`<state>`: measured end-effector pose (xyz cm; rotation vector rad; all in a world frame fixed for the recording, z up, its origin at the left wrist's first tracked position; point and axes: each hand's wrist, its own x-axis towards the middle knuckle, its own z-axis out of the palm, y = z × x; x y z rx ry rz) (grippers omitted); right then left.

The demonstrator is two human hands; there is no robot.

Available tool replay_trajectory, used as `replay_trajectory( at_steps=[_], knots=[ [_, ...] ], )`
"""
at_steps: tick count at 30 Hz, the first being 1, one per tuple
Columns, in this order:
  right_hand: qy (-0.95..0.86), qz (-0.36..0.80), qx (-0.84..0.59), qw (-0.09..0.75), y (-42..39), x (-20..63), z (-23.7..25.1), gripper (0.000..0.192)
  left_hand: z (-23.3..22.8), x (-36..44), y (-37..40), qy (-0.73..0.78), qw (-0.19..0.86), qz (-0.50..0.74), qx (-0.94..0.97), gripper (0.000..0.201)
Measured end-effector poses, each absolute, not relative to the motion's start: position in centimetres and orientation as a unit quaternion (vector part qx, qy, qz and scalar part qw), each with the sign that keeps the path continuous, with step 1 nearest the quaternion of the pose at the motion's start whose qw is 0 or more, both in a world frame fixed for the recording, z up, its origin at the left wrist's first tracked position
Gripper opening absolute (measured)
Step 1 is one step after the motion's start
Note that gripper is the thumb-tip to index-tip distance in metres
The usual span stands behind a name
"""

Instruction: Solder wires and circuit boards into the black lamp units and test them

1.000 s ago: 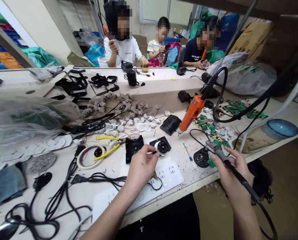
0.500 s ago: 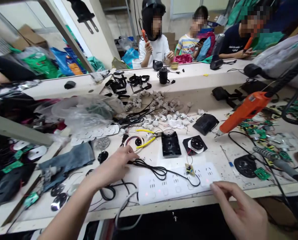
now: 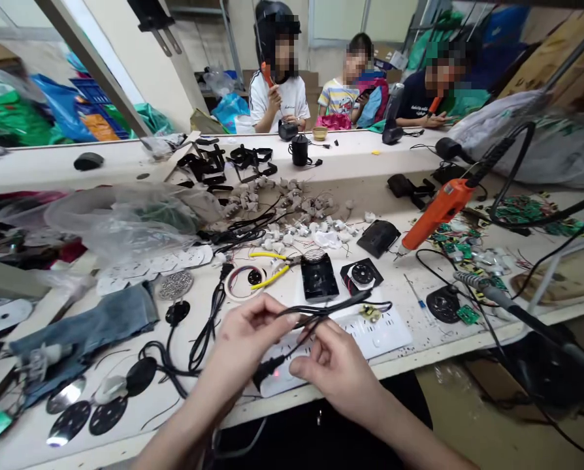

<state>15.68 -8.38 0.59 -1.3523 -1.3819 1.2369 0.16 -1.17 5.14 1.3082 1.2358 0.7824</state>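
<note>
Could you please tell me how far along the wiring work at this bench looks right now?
Set down: soldering iron lies on the bench. In hand: left hand and right hand hold a black cord above the white power strip. Left: black housing stands unattached, untouched.

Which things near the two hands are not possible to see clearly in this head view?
- Plug of the black cable: head view, mostly covered by the left hand and right hand; prongs unseen.
- White power strip: its near left part is hidden behind both hands.
- Small circuit board on the strip: too small to read its parts.
- Soldering iron: its cord runs out of the right edge.
</note>
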Motion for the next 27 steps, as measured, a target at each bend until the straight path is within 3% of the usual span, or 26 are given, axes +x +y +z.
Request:
replay_trajectory(
  at_steps=[3,8,10,13,16,18,24,27],
  knots=[
    [-0.474,0.588,-0.51,0.411,-7.6,17.0,1.2,0.047,5.4,3.3,-1.8,0.478,0.611,0.343,0.53,0.024],
    [-0.468,0.599,-0.508,0.406,-6.8,18.9,2.7,0.049,6.7,7.5,-0.9,0.413,0.652,0.385,0.506,0.022],
    [-0.527,0.54,-0.522,0.399,-6.5,20.0,3.4,0.04,7.3,8.4,-0.3,0.39,0.684,0.389,0.477,0.025],
    [-0.655,0.352,-0.565,0.358,-6.2,23.0,4.4,0.028,7.9,7.9,0.7,0.342,0.713,0.361,0.495,0.023],
    [-0.696,0.236,-0.623,0.269,-6.2,27.4,4.9,0.03,8.1,5.3,2.0,0.345,0.679,0.35,0.545,0.035],
    [-0.69,0.206,-0.648,0.249,-6.4,30.2,4.7,0.034,7.7,3.0,2.7,0.388,0.635,0.38,0.55,0.029],
    [-0.605,0.322,-0.683,0.252,-7.7,33.1,2.8,0.031,4.3,-2.4,2.9,0.535,0.575,0.436,0.439,0.03],
    [-0.584,0.272,-0.717,0.267,-8.3,32.6,1.9,0.029,2.9,-4.1,2.0,0.579,0.548,0.446,0.406,0.035]
  ],
)
